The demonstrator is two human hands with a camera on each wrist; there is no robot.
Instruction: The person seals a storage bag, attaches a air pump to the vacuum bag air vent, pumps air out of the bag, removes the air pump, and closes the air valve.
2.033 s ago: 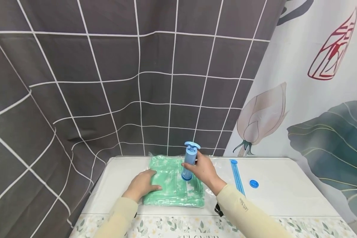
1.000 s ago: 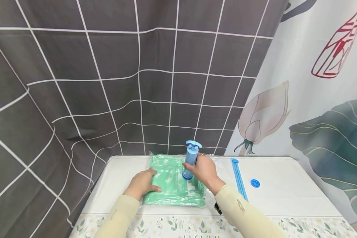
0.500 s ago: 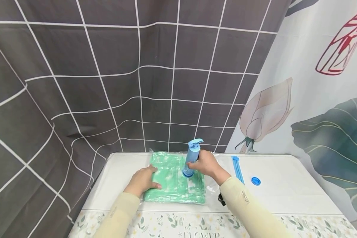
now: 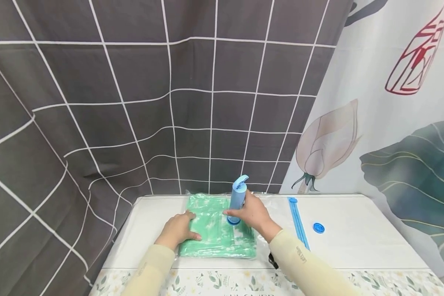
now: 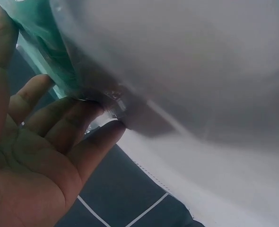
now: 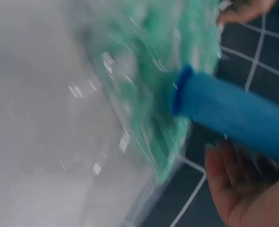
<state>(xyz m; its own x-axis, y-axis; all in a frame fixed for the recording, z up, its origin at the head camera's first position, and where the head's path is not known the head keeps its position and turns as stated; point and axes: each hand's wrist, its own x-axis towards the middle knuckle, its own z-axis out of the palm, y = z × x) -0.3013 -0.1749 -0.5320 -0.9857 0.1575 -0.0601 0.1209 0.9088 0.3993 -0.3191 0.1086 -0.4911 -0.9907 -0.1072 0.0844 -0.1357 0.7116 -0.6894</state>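
A blue hand pump (image 4: 238, 199) stands nearly upright, its round base on a clear plastic vacuum bag (image 4: 217, 250) with folded green-and-white cloth (image 4: 207, 224) inside. My right hand (image 4: 253, 211) grips the pump's barrel low down, thumb in front and the other fingers behind. In the right wrist view the blue barrel (image 6: 234, 111) runs above my fingers, and the picture is blurred. My left hand (image 4: 177, 230) rests on the bag's left edge, fingers spread. Seen by the left wrist camera, its fingertips (image 5: 113, 130) touch the bag's rim.
The bag's blue zip strip with its slider (image 4: 297, 222) lies right of the pump. A round blue valve cap (image 4: 318, 227) sits farther right on the white table (image 4: 359, 242). A small black object (image 4: 272, 260) shows beside my right sleeve. Grey checked cloth (image 4: 192, 107) hangs behind.
The pump's T-shaped handle has turned from broadside to nearly edge-on, and my right hand has shifted slightly around the barrel. My left hand stays on the bag. The head view moves slightly.
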